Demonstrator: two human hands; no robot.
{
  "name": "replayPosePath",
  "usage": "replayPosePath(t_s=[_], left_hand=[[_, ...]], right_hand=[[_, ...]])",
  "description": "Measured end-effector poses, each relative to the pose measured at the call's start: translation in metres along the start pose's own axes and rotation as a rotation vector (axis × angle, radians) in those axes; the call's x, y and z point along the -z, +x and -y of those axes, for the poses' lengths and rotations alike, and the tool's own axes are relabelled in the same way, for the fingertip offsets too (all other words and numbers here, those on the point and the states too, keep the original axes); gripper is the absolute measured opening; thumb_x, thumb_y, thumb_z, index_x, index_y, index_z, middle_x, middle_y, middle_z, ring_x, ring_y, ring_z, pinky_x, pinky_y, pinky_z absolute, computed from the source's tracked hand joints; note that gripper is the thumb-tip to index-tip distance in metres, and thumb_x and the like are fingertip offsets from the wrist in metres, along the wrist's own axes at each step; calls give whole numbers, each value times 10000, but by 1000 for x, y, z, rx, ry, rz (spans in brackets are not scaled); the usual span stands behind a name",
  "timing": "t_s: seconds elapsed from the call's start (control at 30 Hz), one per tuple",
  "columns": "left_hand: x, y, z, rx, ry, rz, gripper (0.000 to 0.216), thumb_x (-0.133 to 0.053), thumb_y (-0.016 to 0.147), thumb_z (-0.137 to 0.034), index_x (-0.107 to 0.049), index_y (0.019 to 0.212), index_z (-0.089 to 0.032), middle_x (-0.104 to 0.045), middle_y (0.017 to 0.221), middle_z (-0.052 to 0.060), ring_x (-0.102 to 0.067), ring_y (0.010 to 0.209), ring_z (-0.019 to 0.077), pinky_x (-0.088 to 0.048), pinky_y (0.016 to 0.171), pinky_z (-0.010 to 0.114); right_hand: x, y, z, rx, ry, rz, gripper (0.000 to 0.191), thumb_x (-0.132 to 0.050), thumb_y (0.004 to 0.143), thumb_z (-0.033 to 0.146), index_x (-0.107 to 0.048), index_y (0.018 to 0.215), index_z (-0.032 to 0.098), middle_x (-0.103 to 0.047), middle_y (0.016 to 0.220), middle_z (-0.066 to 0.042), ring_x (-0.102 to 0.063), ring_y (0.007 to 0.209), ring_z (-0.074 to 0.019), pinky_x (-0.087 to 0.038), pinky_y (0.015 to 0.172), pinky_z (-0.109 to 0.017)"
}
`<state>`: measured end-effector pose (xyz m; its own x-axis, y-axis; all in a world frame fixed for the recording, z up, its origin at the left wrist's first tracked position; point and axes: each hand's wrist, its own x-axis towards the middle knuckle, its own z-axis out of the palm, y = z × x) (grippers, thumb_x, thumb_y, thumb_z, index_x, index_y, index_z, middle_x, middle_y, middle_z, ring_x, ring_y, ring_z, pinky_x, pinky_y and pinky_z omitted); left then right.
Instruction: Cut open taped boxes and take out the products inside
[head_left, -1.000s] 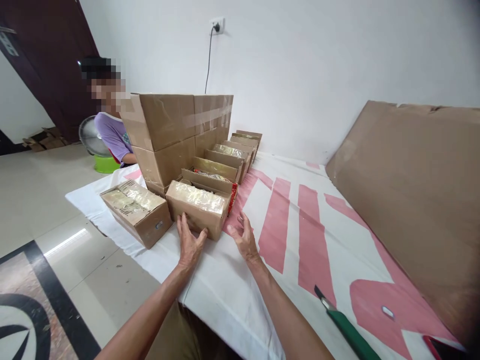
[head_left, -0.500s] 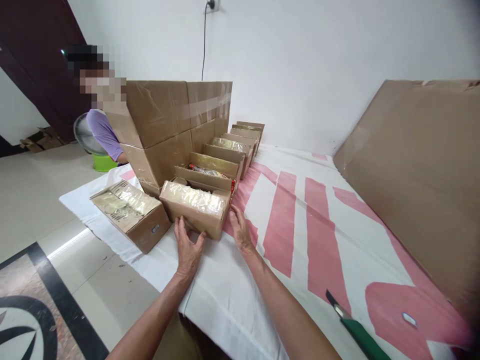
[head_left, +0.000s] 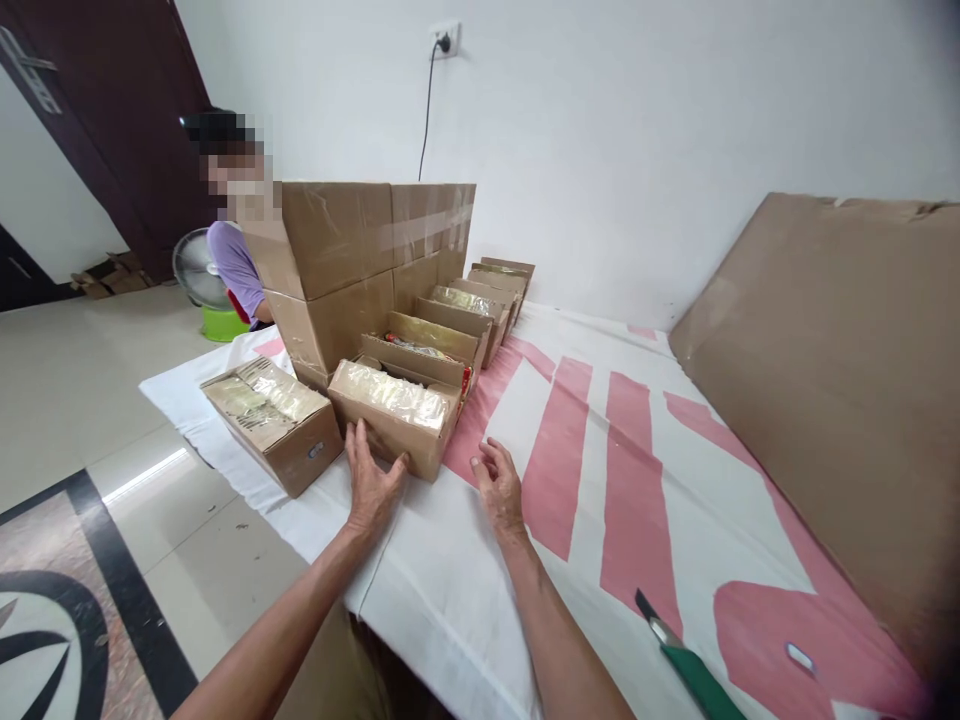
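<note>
A small open cardboard box [head_left: 401, 430] full of clear-wrapped packets stands at the near end of a row of similar open boxes [head_left: 450, 325] on a white and pink cloth [head_left: 600, 470]. My left hand [head_left: 369, 484] lies flat against the front face of that box, fingers apart. My right hand [head_left: 496, 486] rests on the cloth just right of the box, fingers spread, holding nothing. Another open box of packets [head_left: 274, 425] sits to the left, near the table's corner.
Large taped cartons [head_left: 345, 265] are stacked behind the row. A person in a purple shirt [head_left: 238, 270] sits beyond them. A green-handled utility knife [head_left: 690, 665] lies at the near right. A big flat cardboard sheet [head_left: 832, 380] leans at the right.
My right hand has come off the box's right side and now rests on the cloth, a little nearer to me. The left hand stays against the box front.
</note>
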<state>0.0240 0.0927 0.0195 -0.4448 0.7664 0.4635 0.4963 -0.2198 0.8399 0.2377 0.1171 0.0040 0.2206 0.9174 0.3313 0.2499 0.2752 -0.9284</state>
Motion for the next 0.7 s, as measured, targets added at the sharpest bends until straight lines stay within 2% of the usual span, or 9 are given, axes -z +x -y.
replayPosePath(t_s=[0.27,0.37,0.43,0.5,0.53,0.6,0.63,0.67,0.7], left_hand=[[-1,15,7,28,-29,65,970,-772,750,-452,-321,1568,-190,-263,1660,217,-196,1582,368,-240,1261,558],[1,9,1,78,-26,83,953,-748,757,-373,-311,1580,-172,-253,1670,227,-214,1580,375,-259,1251,572],[13,-3,-9,74,-16,134,909,-719,760,-300,-340,1575,-161,-296,1659,230,-262,1564,384,-310,1225,592],[37,-18,-25,-17,-16,282,792,-684,783,-253,-440,1533,-181,-420,1605,212,-406,1498,372,-417,1167,577],[54,-23,-36,-106,-28,405,693,-671,804,-241,-524,1481,-208,-525,1533,189,-518,1418,349,-481,1122,539],[95,-25,-57,-278,-77,675,453,-647,853,-215,-697,1300,-272,-730,1271,118,-692,1201,279,-564,1032,433],[117,-20,-65,-336,-100,764,364,-640,870,-213,-749,1208,-288,-781,1125,91,-746,1058,249,-600,952,387],[140,-11,-72,-335,-115,732,290,-621,890,-220,-781,1120,-291,-800,996,72,-767,912,224,-622,866,357],[162,3,-75,-291,-113,617,244,-611,903,-240,-795,1056,-283,-801,936,69,-766,849,220,-629,825,356]], right_hand=[[-2,0,-8,16,-9,-19,366,-618,829,444,-739,1088,217,-637,1383,-139,-646,1176,-282,-561,995,-467],[-3,1,-8,21,-13,-13,377,-627,819,468,-747,1064,207,-642,1377,-147,-651,1169,-287,-568,983,-475],[-3,4,-7,26,-14,-3,395,-643,799,498,-751,1033,199,-641,1373,-160,-664,1140,-293,-579,959,-482],[-4,7,-4,29,-17,6,417,-662,766,523,-751,994,185,-646,1354,-180,-679,1103,-299,-590,931,-484],[-4,9,-3,30,-20,8,422,-668,752,532,-748,970,181,-656,1334,-186,-685,1086,-302,-594,916,-483],[-3,11,2,27,-33,-3,418,-663,743,544,-738,932,178,-689,1264,-186,-693,1051,-306,-597,892,-482],[-2,10,6,23,-45,-16,411,-655,749,545,-731,922,180,-711,1211,-178,-696,1024,-306,-596,881,-483],[0,7,10,17,-60,-34,400,-646,760,543,-726,919,185,-732,1145,-165,-700,987,-303,-595,870,-484],[2,3,15,11,-76,-53,384,-639,774,537,-723,918,191,-748,1075,-148,-703,946,-299,-592,858,-481]])
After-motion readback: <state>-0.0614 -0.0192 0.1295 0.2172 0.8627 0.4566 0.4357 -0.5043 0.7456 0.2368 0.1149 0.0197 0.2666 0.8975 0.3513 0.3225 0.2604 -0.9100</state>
